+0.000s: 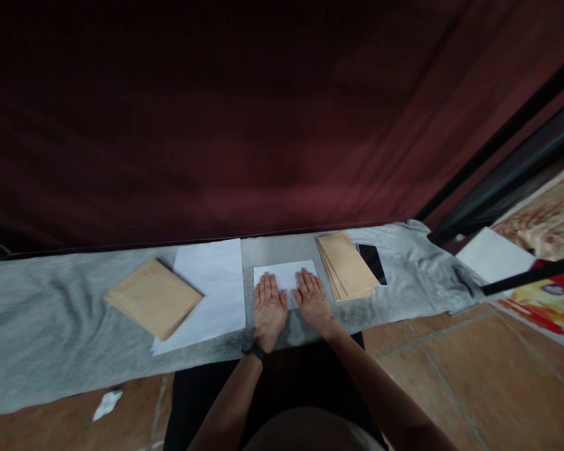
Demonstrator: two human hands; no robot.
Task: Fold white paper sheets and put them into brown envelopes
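Observation:
A white sheet of paper (286,272), smaller than the sheets to its left and perhaps folded, lies flat on the grey cloth. My left hand (269,308) rests on its left part with the fingers stretched out. On the right part lies my right hand (313,303), fingers also straight and flat. Both hands are open and hide much of the paper's lower half. A dark watch or band (255,352) is on my left wrist. Just right of my right hand is a fanned stack of brown envelopes (348,265).
Larger white sheets (216,288) lie to the left, partly under another brown envelope stack (153,298). A phone (372,263) sits beside the right envelopes. The grey cloth (56,326) covers a narrow surface before a dark red curtain (244,156). Crumpled white paper (107,404) is on the tiled floor.

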